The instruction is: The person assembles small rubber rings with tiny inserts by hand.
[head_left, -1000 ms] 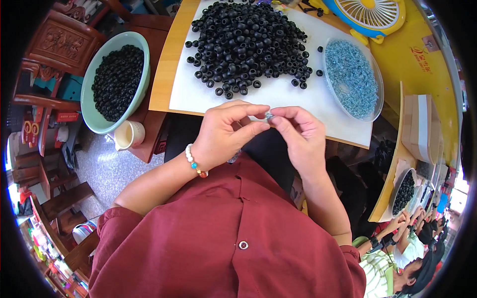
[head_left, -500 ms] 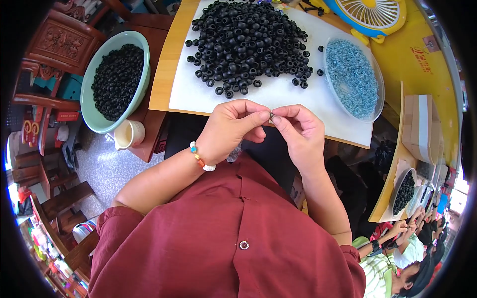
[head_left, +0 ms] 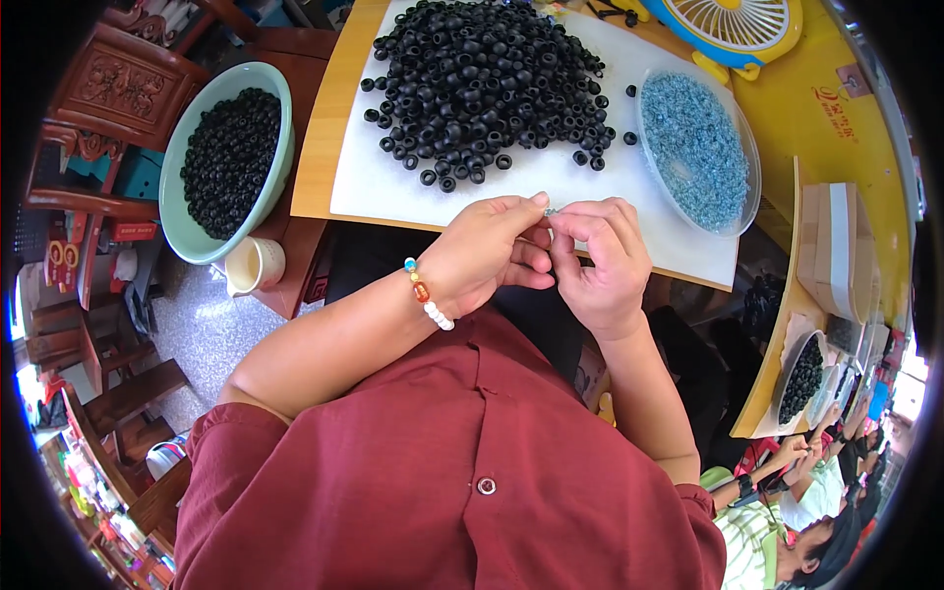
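My left hand (head_left: 492, 254), a beaded bracelet (head_left: 421, 292) on its wrist, and my right hand (head_left: 602, 258) meet just off the near edge of the table. Between their fingertips is a tiny bluish-grey piece (head_left: 551, 211), too small to make out its kind. Both hands pinch at it, the other fingers curled. Beyond them, a large heap of black round beads (head_left: 482, 93) with wide holes lies on a white sheet (head_left: 379, 192). To the right of the heap, small light-blue beads (head_left: 696, 147) fill a clear shallow dish (head_left: 753, 202).
On the left, a pale green basin (head_left: 286, 147) of black beads stands beside a cream cup (head_left: 258, 265). A blue and yellow fan (head_left: 733, 25) is at the far right. Further right, a cardboard box (head_left: 831, 251) sits near another bead dish. A person's hands (head_left: 792, 452) work at lower right.
My left thumb and fingers have turned upward, the bracelet rolling with the wrist. My right fingers have curled in more, and the pinched piece has shifted slightly up and to the right.
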`<state>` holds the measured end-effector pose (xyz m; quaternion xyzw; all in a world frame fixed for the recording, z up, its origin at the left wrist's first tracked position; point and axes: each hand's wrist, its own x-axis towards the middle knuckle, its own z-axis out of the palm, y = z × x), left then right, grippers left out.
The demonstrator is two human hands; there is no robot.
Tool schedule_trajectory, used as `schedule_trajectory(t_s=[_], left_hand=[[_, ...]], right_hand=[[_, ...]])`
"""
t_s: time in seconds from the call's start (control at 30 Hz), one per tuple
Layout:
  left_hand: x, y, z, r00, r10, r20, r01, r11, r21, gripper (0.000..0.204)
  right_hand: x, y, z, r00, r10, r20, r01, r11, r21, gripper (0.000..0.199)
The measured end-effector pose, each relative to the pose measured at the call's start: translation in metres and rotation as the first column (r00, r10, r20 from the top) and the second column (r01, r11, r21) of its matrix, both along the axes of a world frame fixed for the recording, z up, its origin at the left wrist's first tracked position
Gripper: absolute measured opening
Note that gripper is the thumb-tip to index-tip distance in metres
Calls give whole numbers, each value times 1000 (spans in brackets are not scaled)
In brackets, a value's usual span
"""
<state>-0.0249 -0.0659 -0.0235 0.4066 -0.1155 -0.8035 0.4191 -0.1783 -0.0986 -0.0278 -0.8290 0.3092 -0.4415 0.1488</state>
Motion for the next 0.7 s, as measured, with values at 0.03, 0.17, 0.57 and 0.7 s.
schedule_trajectory(t_s=[0.03, 0.17, 0.57, 0.7], left_hand=[[-1, -1, 0, 1000, 4, -2, -4, 1000, -10, 22], [-8, -3, 0, 996, 88, -20, -88, 996, -14, 18], [-16, -3, -3, 951, 179, 253, -121, 965, -231, 20], [-14, -7, -3, 959, 191, 210, -161, 975, -152, 20]], right_hand=[[-2, -1, -2, 1000, -1, -3, 1, 999, -45, 27], [-6, -1, -8, 999, -37, -14, 37, 999, -5, 22], [-9, -1, 1, 962, -192, 192, 0, 706, 708, 11], [-7, 1, 1, 992, -111, 53, 85, 933, 349, 11]])
